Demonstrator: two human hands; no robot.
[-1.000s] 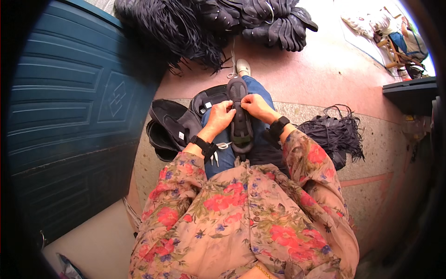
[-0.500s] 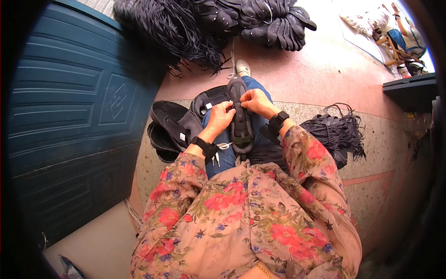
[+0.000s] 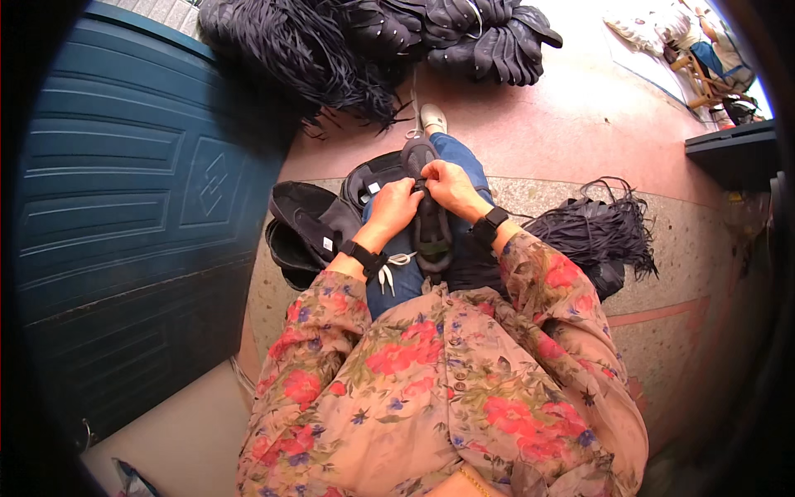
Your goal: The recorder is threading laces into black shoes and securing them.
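A dark grey and black shoe upper (image 3: 431,228) lies lengthwise over my lap, its rounded end pointing away from me. My left hand (image 3: 394,207) is closed at its left edge, thumb and fingertips pinching the upper near the lacing area. Across from it, my right hand (image 3: 452,187) makes a pinch over the upper's middle; what sits between those fingertips is hidden. The fingertips of both hands almost meet. Beside my left wrist hangs a white cord (image 3: 398,260) with loose ends over the blue jeans.
More black shoe uppers (image 3: 310,217) lie to the left, some with small white labels. A bundle of black laces (image 3: 592,228) rests on the floor at right. Ahead is a large heap of black uppers and strips (image 3: 323,58). A blue panelled door (image 3: 124,182) stands at left.
My right hand has shifted slightly right and lower, turning its back more upward. My left hand has closed in on the upper, its fingertips now less visible. The upper stays on my lap.
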